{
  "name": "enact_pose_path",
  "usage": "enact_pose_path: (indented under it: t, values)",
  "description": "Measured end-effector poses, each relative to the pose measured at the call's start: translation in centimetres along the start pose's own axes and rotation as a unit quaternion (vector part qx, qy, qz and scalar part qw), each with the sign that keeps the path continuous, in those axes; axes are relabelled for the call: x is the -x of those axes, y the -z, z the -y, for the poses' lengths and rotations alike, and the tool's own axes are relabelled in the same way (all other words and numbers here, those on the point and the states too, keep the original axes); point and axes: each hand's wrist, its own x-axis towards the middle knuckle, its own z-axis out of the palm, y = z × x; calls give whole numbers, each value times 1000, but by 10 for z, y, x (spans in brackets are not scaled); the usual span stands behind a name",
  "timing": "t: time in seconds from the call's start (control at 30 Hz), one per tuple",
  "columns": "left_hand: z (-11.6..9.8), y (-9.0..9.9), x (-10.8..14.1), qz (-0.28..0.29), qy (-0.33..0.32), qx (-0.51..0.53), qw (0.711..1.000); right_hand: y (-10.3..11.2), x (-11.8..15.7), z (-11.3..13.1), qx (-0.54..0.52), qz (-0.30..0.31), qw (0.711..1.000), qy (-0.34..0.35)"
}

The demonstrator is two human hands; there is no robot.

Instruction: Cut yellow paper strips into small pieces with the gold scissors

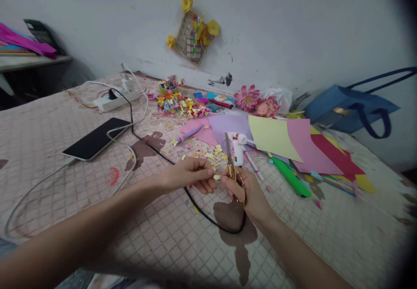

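A pair of gold-handled scissors (231,167) is gripped in my right hand (249,191), blades pointing up and away. Between the fingertips of both hands is a small pale yellow piece of paper (217,177). My left hand (195,174) pinches its left end, and the right fingertips reach its other end. Just behind the scissors is a white glue gun (239,149) with a small red light on. Small yellow paper scraps (213,154) lie beyond my left hand. A purple rolled-paper stick (189,134) rests farther left.
Coloured paper sheets (273,135) fan out to the right, near a green roll (289,176) and a blue bag (345,106). A phone or tablet (96,139) and a power strip (115,100) lie left. A black cord (208,217) loops beneath my hands. Paper flowers (246,98) sit by the wall.
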Motion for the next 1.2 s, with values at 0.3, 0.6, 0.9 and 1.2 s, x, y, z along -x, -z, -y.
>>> enact_pose_path:
  t: [0.3,0.6,0.9,1.2]
  values:
    - [1,0,-1,-8,-5,-11,1000,-2,0,0,-15,25,999,-23]
    - [-1,-1,1,9,4,-69,998,1,-2,0,12,78,996,-35]
    - [5,-3,-5,-47,-45,-35,997,-1,-1,-1,-1,13,1000,-15]
    - [2,4,-4,-66,-62,-1,996,2,2,-3,-38,53,997,-33]
